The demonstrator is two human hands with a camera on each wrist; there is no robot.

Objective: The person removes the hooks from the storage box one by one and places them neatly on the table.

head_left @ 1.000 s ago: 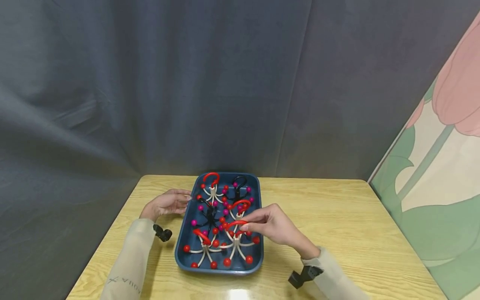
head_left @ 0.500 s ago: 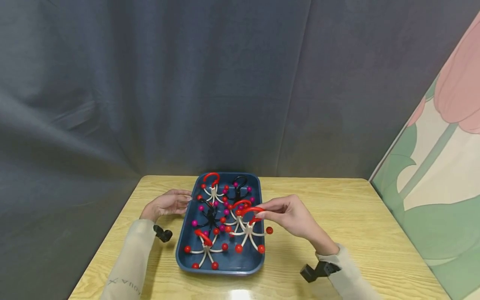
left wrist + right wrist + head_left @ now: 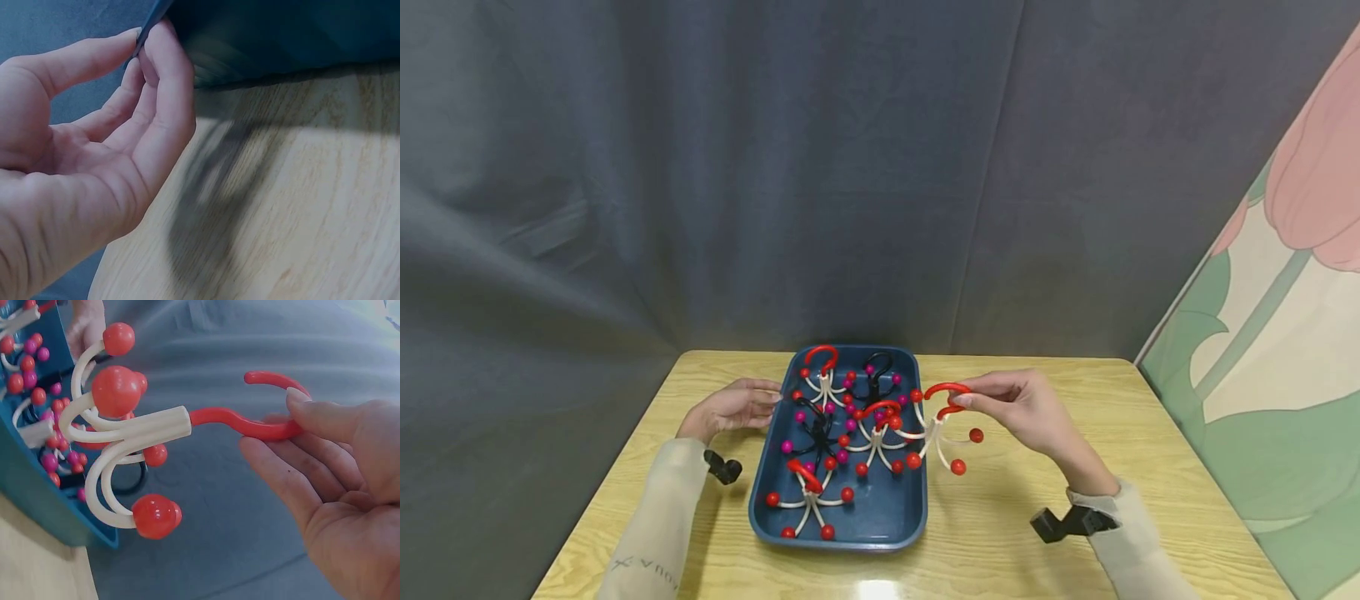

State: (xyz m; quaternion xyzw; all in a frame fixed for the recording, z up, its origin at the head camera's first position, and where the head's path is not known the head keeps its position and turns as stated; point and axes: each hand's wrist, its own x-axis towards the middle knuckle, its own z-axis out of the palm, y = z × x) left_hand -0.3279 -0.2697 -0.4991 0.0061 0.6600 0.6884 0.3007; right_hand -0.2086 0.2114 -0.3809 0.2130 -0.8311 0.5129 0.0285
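Note:
My right hand (image 3: 1026, 408) (image 3: 331, 487) pinches the red hook of a white multi-arm hanger with red ball tips (image 3: 938, 429) (image 3: 134, 428) and holds it in the air just past the right rim of the blue tray (image 3: 880, 521). The tray holds several more such hangers, white with red balls (image 3: 811, 496) and black with magenta balls (image 3: 817, 429). My left hand (image 3: 733, 406) (image 3: 119, 137) grips the tray's left rim (image 3: 156, 19) between thumb and fingers.
The tray sits on a light wooden table (image 3: 1075, 467) with bare wood to its right. A dark grey curtain (image 3: 775, 167) hangs behind, and a flower-painted panel (image 3: 1277, 317) leans at the right.
My right hand has lifted one white and red hanger out of the tray and carried it up and to the right, beyond the tray's rim. The left hand has stayed on the rim.

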